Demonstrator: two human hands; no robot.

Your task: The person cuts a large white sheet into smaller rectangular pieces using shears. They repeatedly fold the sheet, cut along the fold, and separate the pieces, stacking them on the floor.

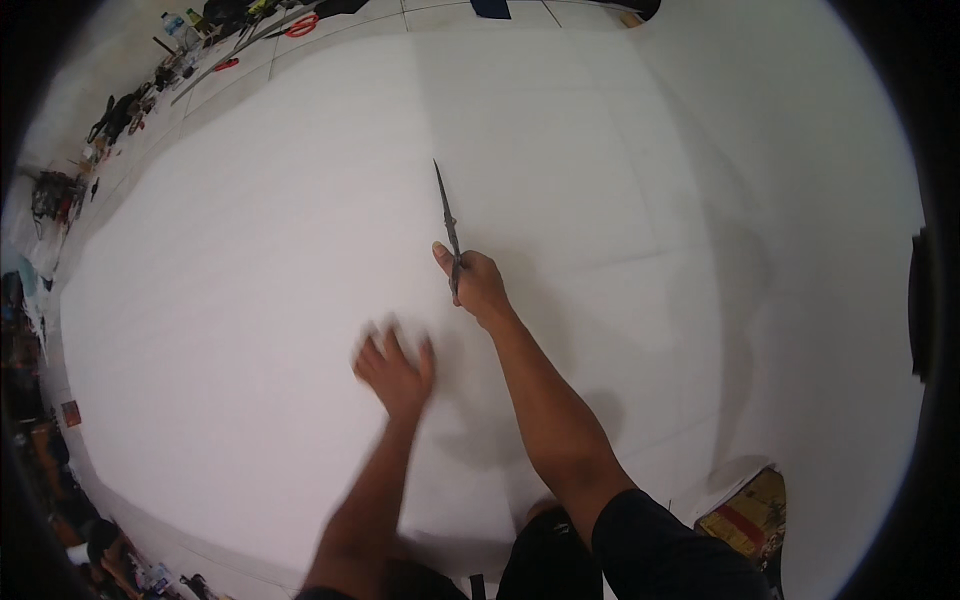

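A large white sheet (220,250) is spread over the tiled floor in front of me; its kind of material I cannot make out. My right hand (480,284) grips a pair of dark scissors (448,215) by the handles, blades pointing away from me and seemingly closed. The scissors are over the middle of the sheet, along a line where a brighter layer meets a greyer one. Nearer to me and to the left, my left hand (395,372) is over the sheet with fingers spread, blurred by motion and holding nothing.
Red-handled scissors (302,26) lie on the floor beyond the sheet's far edge, near a long thin rod (225,62). A plastic bottle (176,28) and clutter line the left wall. A cardboard box (748,515) stands at the lower right beside a white wall (840,300).
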